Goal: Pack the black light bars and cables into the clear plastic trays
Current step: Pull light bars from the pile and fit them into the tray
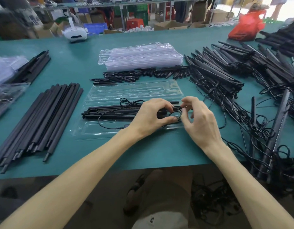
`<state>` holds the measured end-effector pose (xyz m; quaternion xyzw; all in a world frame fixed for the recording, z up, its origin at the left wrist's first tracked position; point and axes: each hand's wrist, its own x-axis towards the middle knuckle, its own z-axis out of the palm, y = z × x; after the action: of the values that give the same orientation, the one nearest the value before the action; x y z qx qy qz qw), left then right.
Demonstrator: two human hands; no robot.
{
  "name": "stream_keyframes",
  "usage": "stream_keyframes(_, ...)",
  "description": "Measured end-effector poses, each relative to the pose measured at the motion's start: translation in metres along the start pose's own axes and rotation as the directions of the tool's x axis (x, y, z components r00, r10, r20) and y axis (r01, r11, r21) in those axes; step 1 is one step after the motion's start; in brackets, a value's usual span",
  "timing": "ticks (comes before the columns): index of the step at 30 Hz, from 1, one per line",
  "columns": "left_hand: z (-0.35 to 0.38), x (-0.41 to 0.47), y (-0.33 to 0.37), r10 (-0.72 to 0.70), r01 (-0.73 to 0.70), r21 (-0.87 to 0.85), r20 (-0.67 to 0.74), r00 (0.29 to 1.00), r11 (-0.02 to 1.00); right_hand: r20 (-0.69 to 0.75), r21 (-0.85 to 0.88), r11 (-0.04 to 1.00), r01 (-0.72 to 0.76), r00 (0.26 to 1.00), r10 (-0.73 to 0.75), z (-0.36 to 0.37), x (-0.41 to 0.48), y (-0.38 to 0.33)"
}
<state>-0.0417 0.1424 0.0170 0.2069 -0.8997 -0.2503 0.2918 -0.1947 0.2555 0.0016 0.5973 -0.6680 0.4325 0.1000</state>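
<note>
Nearest the viewer, two bare forearms reached over the edge of the green table (73,63). The left hand (152,116) curled around a small coil of black cable (175,115), thumb and fingers pinched on it. The right hand (200,119) hovered half open just beside the coil, its thumb and forefinger close together at the cable's loose end; whether they gripped it could not be told. Under both hands lay an open clear plastic tray (93,129) with black light bars (109,111) seated in its middle channel. To the left lay a row of black tubes (43,119). Beyond the tray sat scattered black spikes (126,76), then a stack of empty trays (139,55). A tangled heap of bars and cables (242,83) filled the right side.
</note>
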Motion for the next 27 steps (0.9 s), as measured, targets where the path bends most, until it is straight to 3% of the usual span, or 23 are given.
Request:
stream_keyframes(17, 0.0056, -0.0043, -0.0037, -0.017, 0.023, 0.129, -0.045, 0.999, 0.991, 0.184, -0.039, 0.999, 0.021, 0.983, -0.014, -0.0013, 0.0013, 0.0)
stream_keyframes(27, 0.0006, -0.0003, -0.0009, -0.128, 0.125, 0.036, 0.081, 0.988, 0.991, 0.236, -0.071, 0.997, -0.005, 0.972, 0.021, -0.0015, 0.0012, -0.0013)
